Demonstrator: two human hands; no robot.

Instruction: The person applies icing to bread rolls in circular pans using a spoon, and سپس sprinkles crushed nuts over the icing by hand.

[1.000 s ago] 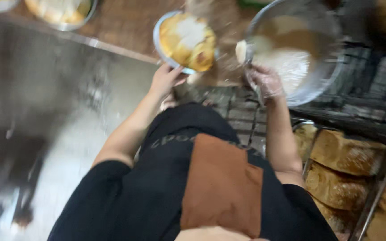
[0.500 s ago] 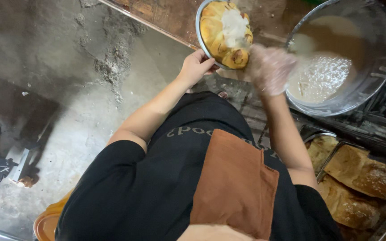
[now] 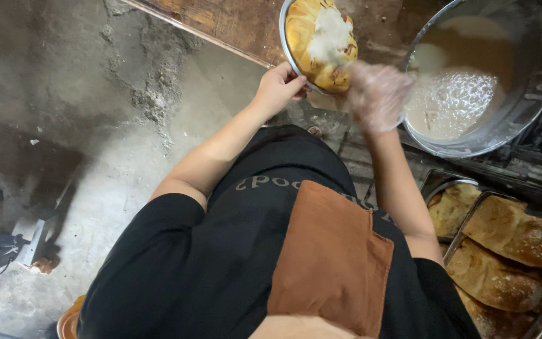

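- A round metal pan (image 3: 286, 47) of golden pastry (image 3: 321, 44) topped with white glaze is held at its near rim by the left hand (image 3: 278, 89), fingers closed on the edge, above the wooden worktop (image 3: 221, 22).
- The gloved right hand (image 3: 376, 94) is blurred just beside the pan; its grip cannot be told.
- A large metal bowl (image 3: 503, 125) of pale glaze is seen to the right.
- Trays of browned loaves (image 3: 509, 245) are seen lower right.

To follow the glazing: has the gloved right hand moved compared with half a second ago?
Yes. The right hand has moved away from the bowl rim toward the pastry, now blurred just beside it.
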